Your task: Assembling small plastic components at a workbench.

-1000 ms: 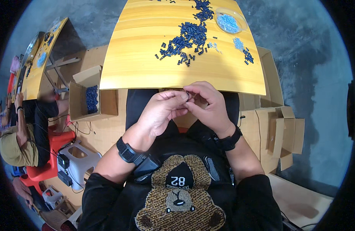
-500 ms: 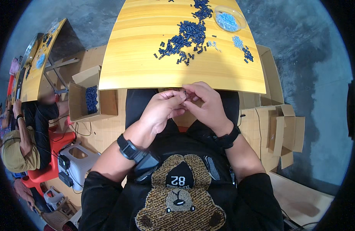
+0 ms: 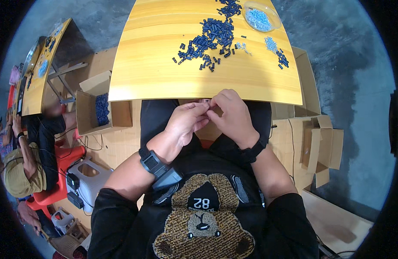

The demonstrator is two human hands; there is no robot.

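Note:
My left hand [image 3: 184,122] and my right hand [image 3: 232,117] meet at the fingertips just off the table's near edge, above my lap. Both are pinched together around a tiny dark piece, which the fingers mostly hide, so its kind does not show. Ahead on the yellow wooden table [image 3: 155,82] lies a loose heap of small black cylindrical parts [image 3: 216,32]. To the right of that heap are a few tiny pale pieces [image 3: 241,46]. Farther right, small light-coloured pieces [image 3: 271,43] lie against another cluster of black parts [image 3: 282,59].
A clear round dish [image 3: 274,23] of small light-blue pieces stands at the far right. An open carton [image 3: 87,113] with dark parts sits on the floor left, another carton [image 3: 322,149] right. At left a person [image 3: 24,172] sits by a second table [image 3: 39,88].
My hands stay together at the table edge. My right fingers have shifted slightly, with the wrist turned a little. The view has moved slightly.

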